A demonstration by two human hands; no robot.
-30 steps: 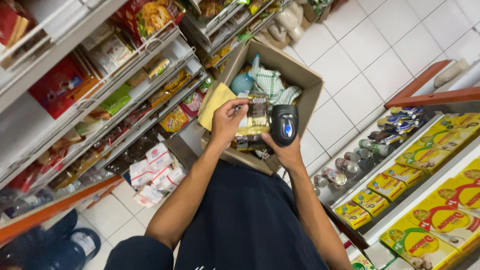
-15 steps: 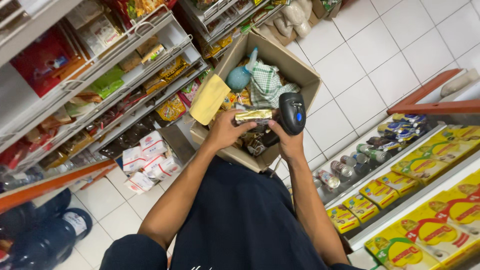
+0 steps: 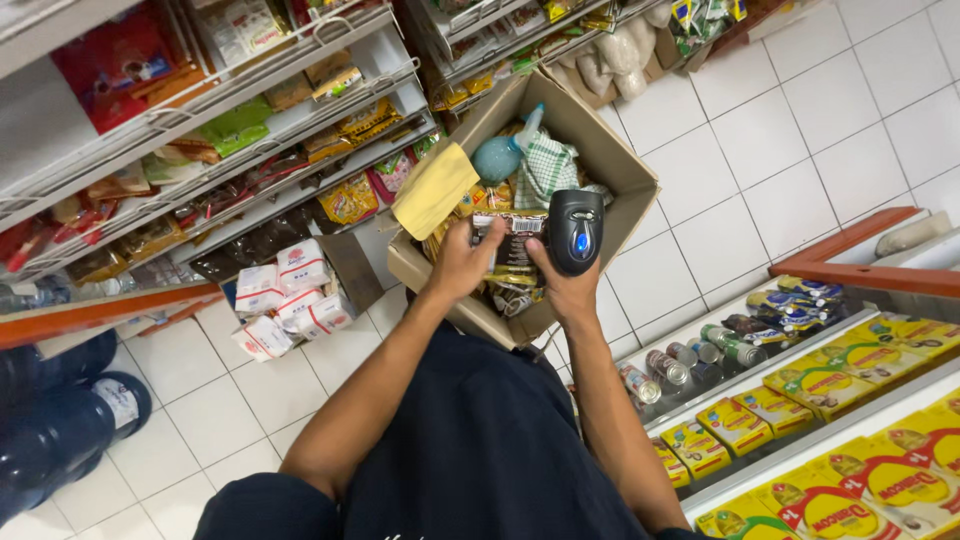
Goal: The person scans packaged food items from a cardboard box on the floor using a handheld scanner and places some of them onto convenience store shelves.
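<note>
My left hand (image 3: 462, 262) holds a small flat snack packet (image 3: 508, 225) with a barcode side facing up, over an open cardboard box (image 3: 610, 160). My right hand (image 3: 566, 288) grips a black handheld barcode scanner (image 3: 575, 230) with a lit blue button, right beside the packet and touching its right end. The box holds a yellow cloth (image 3: 433, 190), a teal spray bottle (image 3: 500, 155), a green checked cloth (image 3: 547, 168) and several packets.
Wire shelves (image 3: 250, 130) of packaged snacks stand on the left, white packs (image 3: 290, 295) stacked on the tiled floor below them. Blue water jugs (image 3: 60, 410) sit at lower left. On the right, shelves hold yellow boxes (image 3: 850, 490) and cans (image 3: 690, 355).
The packet has been turned from angled to lying flat, barcode side up, and the scanner has come in close against its right end. Both hands sit slightly lower over the box.
</note>
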